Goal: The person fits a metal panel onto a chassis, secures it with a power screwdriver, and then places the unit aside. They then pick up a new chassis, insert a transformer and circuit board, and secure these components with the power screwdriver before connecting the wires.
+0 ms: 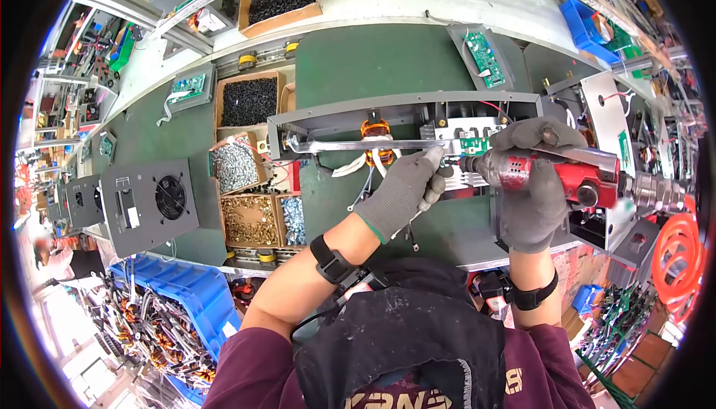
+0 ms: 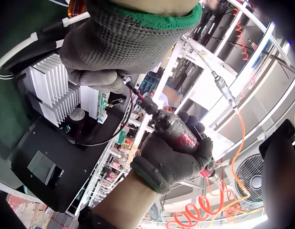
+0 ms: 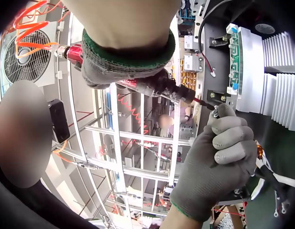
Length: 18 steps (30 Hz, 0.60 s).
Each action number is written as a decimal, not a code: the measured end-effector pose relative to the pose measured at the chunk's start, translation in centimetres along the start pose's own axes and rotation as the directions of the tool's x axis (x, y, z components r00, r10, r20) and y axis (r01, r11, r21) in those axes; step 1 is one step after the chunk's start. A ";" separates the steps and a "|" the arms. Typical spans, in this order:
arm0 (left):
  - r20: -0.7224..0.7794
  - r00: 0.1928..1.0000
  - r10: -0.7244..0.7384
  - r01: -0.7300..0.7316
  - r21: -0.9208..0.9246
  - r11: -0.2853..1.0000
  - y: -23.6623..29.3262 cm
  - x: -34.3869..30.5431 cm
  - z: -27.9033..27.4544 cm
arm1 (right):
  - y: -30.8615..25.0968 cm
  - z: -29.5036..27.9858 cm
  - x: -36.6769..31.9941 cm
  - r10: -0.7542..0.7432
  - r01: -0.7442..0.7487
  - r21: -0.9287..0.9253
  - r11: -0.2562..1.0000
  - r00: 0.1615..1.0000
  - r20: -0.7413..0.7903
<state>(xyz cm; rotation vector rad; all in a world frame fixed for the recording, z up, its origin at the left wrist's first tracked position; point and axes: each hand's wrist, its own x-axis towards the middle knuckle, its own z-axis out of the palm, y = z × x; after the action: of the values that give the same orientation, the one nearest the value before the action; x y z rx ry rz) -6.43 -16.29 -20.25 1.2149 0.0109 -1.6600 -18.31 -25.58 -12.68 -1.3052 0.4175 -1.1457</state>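
In the head view my gloved left hand [image 1: 400, 187] is over a long grey metal chassis [image 1: 298, 122]. Its thumb and fingertips pinch a small metal screw [image 3: 215, 112] at the tip of a driver bit [image 3: 203, 102]. The gloved right hand [image 1: 535, 204] grips a red air screwdriver [image 1: 510, 170], bit pointing left toward the pinched screw. Inside the chassis sit a copper-wound coil [image 1: 375, 128], a green circuit board [image 1: 475, 145] and a finned silver heat sink [image 2: 52, 88]. White-sleeved leads [image 1: 350, 168] hang near the left hand.
Left of the chassis are cardboard boxes of black screws [image 1: 250, 101], silver screws [image 1: 235, 167] and brass-coloured parts [image 1: 250, 219]. A grey fan housing [image 1: 149, 200] stands farther left. Another circuit board [image 1: 485, 58] lies behind. A coiled orange air hose [image 1: 677, 263] hangs at right.
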 end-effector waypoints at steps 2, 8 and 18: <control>-0.009 1.000 -0.014 0.014 -0.004 1.000 0.3 0.1 0.0 | 0.3 -0.2 0.3 0.048 -0.046 0.100 0.994 0.999 -0.014; -0.008 0.999 -0.050 0.048 -0.112 0.992 1.5 1.8 0.3 | 2.7 0.2 0.3 -0.085 0.084 -0.011 0.996 0.996 -0.035; 0.125 0.987 -0.105 0.118 -0.109 0.987 0.1 0.1 -1.9 | 2.8 3.3 2.5 0.119 -0.124 -0.245 0.962 0.992 -0.035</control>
<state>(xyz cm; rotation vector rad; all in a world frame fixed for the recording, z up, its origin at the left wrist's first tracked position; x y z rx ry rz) -5.02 -15.40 -21.23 1.0427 0.1017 -1.8021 -13.42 -26.30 -13.39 -1.4628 0.6629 -1.0271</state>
